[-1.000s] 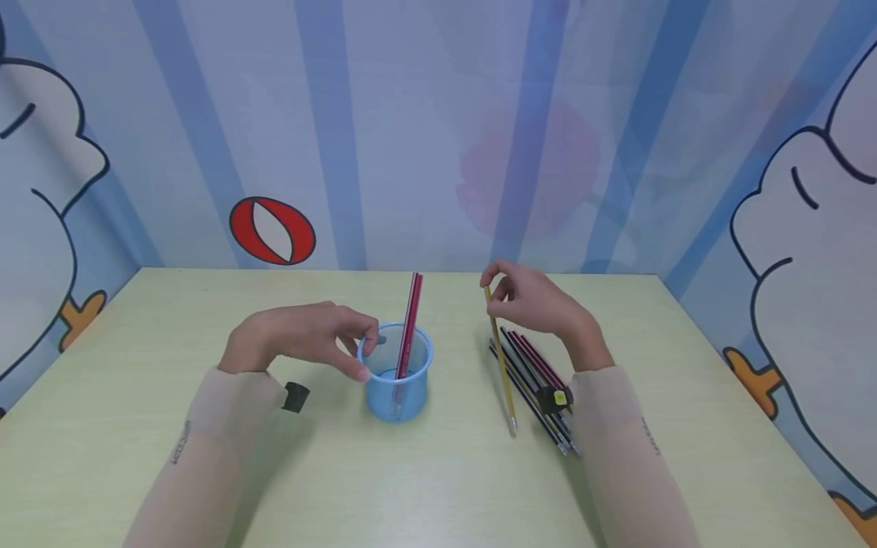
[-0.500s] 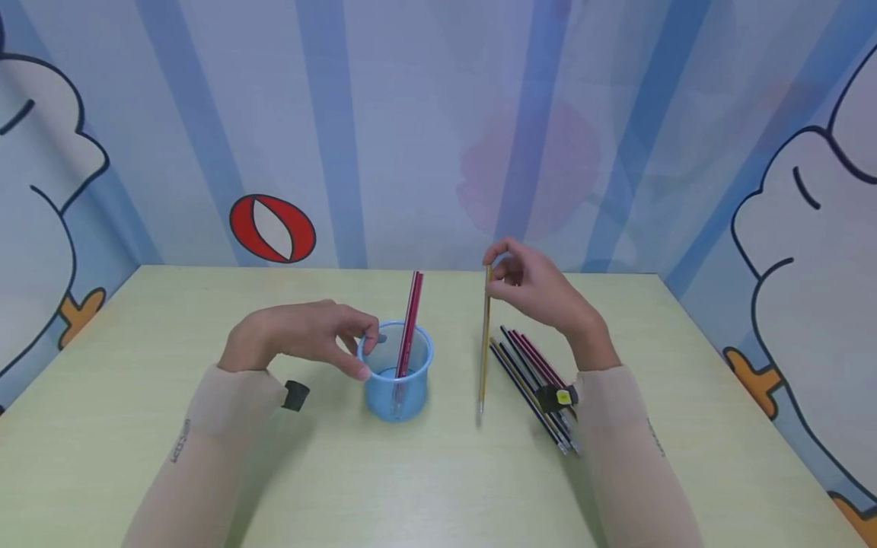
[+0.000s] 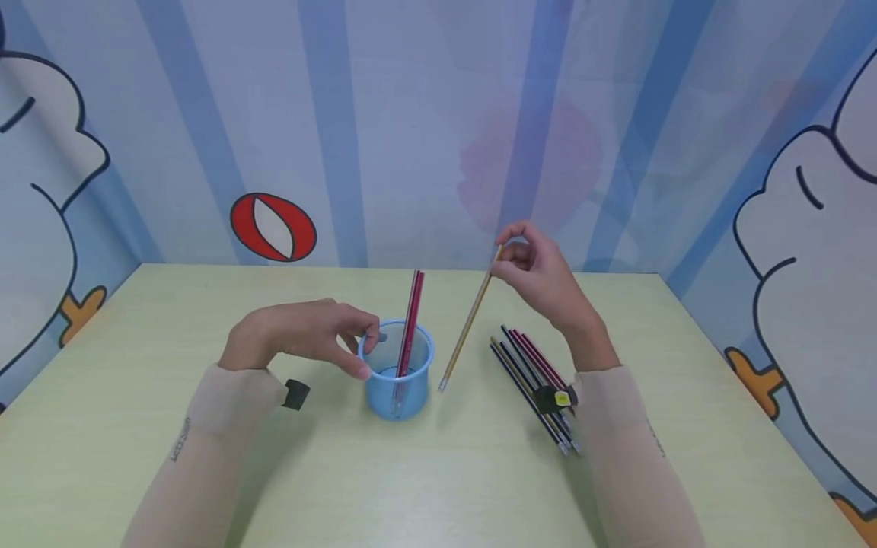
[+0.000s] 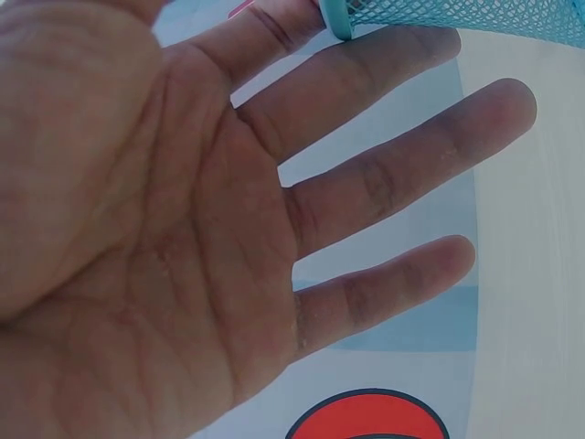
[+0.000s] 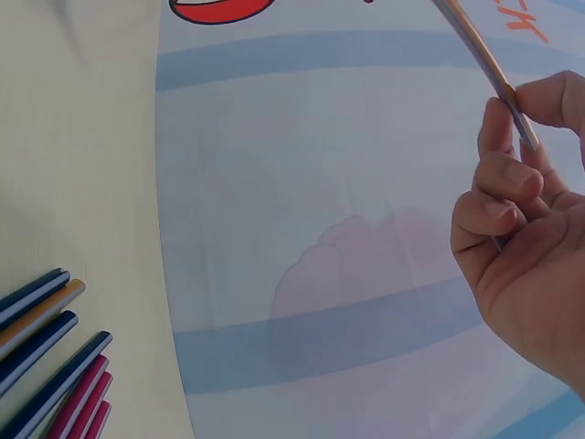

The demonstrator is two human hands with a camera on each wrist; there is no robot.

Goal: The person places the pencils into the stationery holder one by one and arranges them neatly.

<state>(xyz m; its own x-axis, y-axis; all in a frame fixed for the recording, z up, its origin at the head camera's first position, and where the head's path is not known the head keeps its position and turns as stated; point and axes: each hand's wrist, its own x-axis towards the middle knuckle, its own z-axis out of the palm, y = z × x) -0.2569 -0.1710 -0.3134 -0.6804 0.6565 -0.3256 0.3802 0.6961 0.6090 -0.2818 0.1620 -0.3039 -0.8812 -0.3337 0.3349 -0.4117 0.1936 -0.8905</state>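
My left hand (image 3: 311, 331) pinches the left rim of a light blue mesh pencil cup (image 3: 415, 399) between thumb and index finger. In the left wrist view its other fingers (image 4: 384, 187) are spread beside the cup's rim. Red pencils (image 3: 412, 316) stand in the cup, leaning slightly right. To the right and higher, my right hand (image 3: 541, 278) pinches a yellow pencil (image 3: 468, 326) near its upper end. That pencil slants down to the left, its eraser end just right of the cup. In the right wrist view, thumb and fingertips grip it.
A bundle of dark blue, red and yellow pencils (image 3: 524, 373) lies on the pale table (image 3: 425, 487) at the right, partly under the right wrist. Behind the table's far edge rises a blue striped backdrop (image 3: 425, 137).
My right hand has lifted the yellow pencil up from beside the bundle. Its lower end has swung left towards the cup. My left hand and the cup have stayed in place.
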